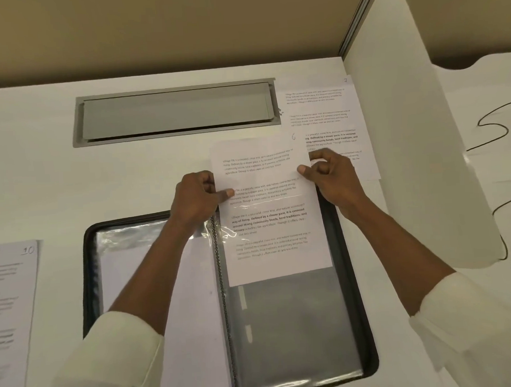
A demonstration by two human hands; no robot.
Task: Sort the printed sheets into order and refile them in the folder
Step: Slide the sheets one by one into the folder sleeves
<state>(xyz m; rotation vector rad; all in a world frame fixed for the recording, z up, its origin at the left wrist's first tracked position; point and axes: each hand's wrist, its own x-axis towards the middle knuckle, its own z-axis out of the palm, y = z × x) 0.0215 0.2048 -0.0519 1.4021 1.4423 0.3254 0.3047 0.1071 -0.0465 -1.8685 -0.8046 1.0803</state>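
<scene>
roughly midway, i'd say: left page of the display folder already holds a sheet, sheet 6 is abt half into the rt-page sleeve, and the pile topped by no. 7 plus sheet 10 wait on the table. left hand and right hand each pinch a side edge of sheet 6, thumbs on top, forearms reaching fwd.

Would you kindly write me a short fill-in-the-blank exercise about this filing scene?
The left hand and right hand pinch the sheet marked ___.
Its lower part sits in a sleeve on the ___ page of the folder.
The loose page at the left edge of the desk is marked ___.
Missing words: 6; right; 10.
</scene>
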